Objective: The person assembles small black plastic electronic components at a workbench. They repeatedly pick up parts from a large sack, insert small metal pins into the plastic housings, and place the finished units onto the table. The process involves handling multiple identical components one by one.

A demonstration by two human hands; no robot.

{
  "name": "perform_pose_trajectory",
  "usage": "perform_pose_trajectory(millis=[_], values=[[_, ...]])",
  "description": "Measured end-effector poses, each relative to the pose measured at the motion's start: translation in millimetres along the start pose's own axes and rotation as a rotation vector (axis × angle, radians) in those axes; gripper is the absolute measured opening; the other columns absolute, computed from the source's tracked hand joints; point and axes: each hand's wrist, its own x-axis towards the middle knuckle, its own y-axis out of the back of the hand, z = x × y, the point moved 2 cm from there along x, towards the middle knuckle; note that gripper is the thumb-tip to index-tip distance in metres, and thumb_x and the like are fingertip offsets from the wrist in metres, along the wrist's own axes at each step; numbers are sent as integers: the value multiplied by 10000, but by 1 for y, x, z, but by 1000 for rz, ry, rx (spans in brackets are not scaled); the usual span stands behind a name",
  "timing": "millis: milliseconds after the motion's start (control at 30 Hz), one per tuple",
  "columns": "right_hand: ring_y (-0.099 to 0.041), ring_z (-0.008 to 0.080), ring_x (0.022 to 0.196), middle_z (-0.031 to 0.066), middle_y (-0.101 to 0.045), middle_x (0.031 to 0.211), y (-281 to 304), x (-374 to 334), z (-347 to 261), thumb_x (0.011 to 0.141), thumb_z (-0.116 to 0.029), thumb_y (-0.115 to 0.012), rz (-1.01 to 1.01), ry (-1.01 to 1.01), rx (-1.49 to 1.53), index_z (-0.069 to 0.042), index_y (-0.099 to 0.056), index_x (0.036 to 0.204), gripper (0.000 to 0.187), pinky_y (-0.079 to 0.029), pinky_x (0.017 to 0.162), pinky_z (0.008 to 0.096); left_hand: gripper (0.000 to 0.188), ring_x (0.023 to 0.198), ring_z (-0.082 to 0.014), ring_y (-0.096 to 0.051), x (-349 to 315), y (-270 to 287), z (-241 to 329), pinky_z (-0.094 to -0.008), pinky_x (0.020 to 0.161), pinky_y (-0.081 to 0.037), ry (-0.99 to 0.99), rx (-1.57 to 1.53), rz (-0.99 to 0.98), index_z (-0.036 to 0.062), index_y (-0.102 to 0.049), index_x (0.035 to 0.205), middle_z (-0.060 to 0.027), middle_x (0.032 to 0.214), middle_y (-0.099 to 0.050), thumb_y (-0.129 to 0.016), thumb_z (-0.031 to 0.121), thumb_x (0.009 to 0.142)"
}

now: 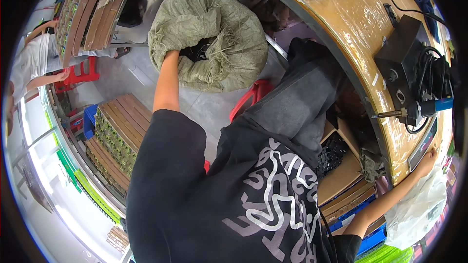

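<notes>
My left hand (171, 56), sunk in the sack (241, 34), is nearer the dark contents (197, 51), just rightward; right hand (426, 162) at the counter (353, 24). Remotely, I cannot tell either grip.

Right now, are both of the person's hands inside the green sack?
No: the left forearm reaches into the green sack, but the right hand shows outside it, by the table.

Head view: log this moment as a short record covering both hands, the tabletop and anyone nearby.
Left hand: hidden inside the green woven sack
Right hand: at the edge of the table, beside a flat rectangular object; grip unclear
Tabletop: blue-handled soldering iron, black box
Nearby: another person, far left, by a red stool
</notes>
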Motion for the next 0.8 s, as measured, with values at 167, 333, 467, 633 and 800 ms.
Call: perform_pose_trajectory(millis=[167, 333, 467, 633, 800], values=[[-551, 282, 908, 77, -574, 1041, -1, 0, 0, 782, -209, -353, -16, -29, -29, -174, -545, 1070, 348, -429, 744, 360, 567, 969, -321, -488, 1, 6, -5, -407, 835, -410, 10, -23, -31, 2, -326, 1205, -172, 1093, -483, -532, 279, 755], [-553, 277, 904, 74, -577, 1035, 3, -3, -6, 780, -204, -349, 4, -2, 27, -170, -548, 1059, 344, -429, 737, 357, 583, 978, -318, -483, -1, 14, -9, -402, 843, -402, 26, -47, -60, 5, -330, 1206, -169, 1099, -481, -541, 293, 746], [-555, 272, 903, 68, -579, 1032, 5, -7, 0, 779, -207, -351, 11, 7, 64, -183, -548, 1057, 342, -428, 732, 356, 595, 985, -315, -480, 3, 16, -9, -397, 849, -397, 25, -59, -92, 7, -333, 1207, -167, 1104, -479, -548, 305, 739], [-555, 261, 905, 59, -581, 1031, 7, -8, -10, 777, -215, -356, -10, -47, 47, -202, -548, 1057, 339, -427, 737, 349, 610, 994, -312, -475, 0, 29, -14, -392, 856, -390, 34, -66, -105, 10, -336, 1208, -164, 1110, -477, -557, 320, 731], [-555, 258, 898, 53, -584, 1024, 6, -9, -5, 774, -232, -361, -12, -60, 52, -210, -548, 1057, 340, -424, 731, 347, 626, 1003, -308, -471, 2, 32, -13, -386, 864, -383, 37, -65, -137, 14, -340, 1209, -162, 1116, -475, -566, 335, 722]])
